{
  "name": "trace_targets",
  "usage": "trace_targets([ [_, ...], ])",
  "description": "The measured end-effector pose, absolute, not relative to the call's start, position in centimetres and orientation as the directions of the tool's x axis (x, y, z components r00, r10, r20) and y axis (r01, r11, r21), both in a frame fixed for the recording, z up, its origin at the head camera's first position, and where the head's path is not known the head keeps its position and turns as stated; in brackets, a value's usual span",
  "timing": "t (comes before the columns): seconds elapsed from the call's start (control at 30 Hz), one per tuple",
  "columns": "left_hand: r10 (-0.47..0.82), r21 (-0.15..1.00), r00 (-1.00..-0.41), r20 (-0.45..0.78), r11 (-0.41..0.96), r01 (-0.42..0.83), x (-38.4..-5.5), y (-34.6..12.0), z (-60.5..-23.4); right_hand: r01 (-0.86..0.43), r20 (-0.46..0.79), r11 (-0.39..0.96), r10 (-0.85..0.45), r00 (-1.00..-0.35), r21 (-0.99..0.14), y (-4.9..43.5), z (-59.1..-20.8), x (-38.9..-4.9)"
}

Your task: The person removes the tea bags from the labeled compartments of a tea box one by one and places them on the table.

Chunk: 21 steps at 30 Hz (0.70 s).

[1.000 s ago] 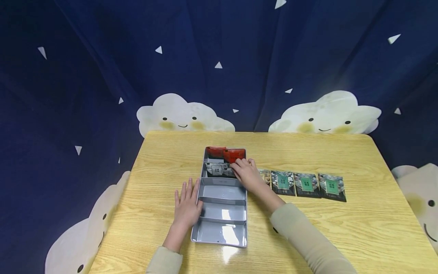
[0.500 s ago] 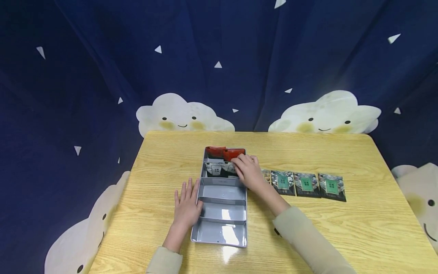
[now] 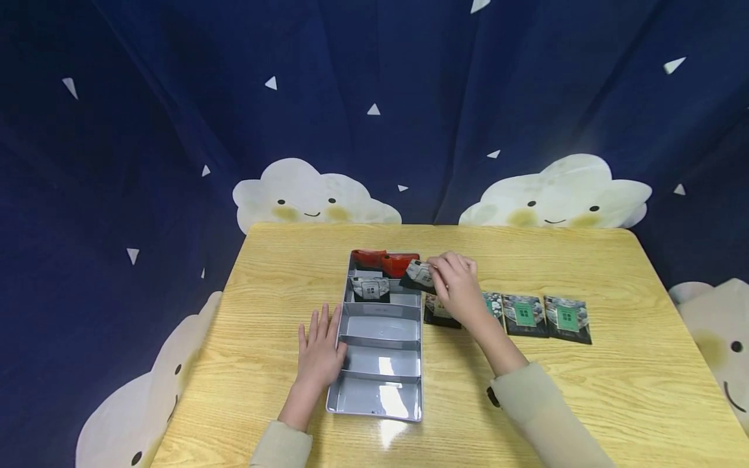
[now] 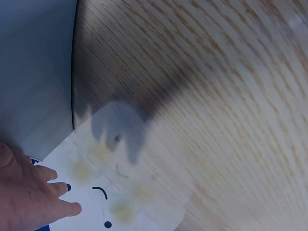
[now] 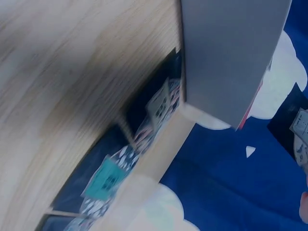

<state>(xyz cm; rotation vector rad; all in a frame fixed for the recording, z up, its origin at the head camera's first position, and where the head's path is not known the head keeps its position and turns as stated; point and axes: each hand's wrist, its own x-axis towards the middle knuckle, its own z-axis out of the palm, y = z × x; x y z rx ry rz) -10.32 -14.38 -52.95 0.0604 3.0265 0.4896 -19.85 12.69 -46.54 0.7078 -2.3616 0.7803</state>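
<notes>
My right hand [image 3: 460, 286] pinches a black-and-grey sachet [image 3: 417, 275] by its edge, tilted above the right rim of a grey compartment box [image 3: 380, 328]. The right wrist view shows that sachet too, at the right edge, raised beside the box wall [image 5: 226, 62], with only a bit of the fingers in sight. My left hand [image 3: 318, 354] has straight, spread fingers and rests against the box's left side, its thumb at the rim. Another black-and-grey sachet [image 3: 370, 290] stands in the second compartment from the back. Red sachets [image 3: 400, 265] stand in the rearmost one.
Right of the box, a row of flat dark sachets lies on the wooden table [image 3: 632, 390]. One [image 3: 440, 313] touches or nearly touches the box; green-labelled ones [image 3: 525, 316] lie farther right. A dark blue curtain [image 3: 433, 117] with clouds hangs behind the table.
The right hand has lifted the black-and-grey sachet out of the second compartment and moved right with it. The left hand and the box have stayed put.
</notes>
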Motion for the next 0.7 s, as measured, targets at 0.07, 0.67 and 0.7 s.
trace_targets([
  [0.07,0.052,0.314,-0.996,-0.068,0.949,0.028,-10.3,-14.4,-53.0,-0.604,0.627,0.698,-0.284,-0.725,-0.383,13.5,-46.7,-19.7],
  [0.67,0.048,0.330,-0.995,-0.087,0.944,0.016,-10.4,-14.4,-52.9,-0.476,0.449,0.770,-0.277,-0.849,-0.425,17.3,-52.1,-16.2],
  [0.7,0.046,0.329,-0.995,-0.087,0.944,0.015,-10.4,-14.4,-52.9,-0.476,0.433,0.770,-0.289,-0.854,-0.425,17.3,-52.5,-16.0],
])
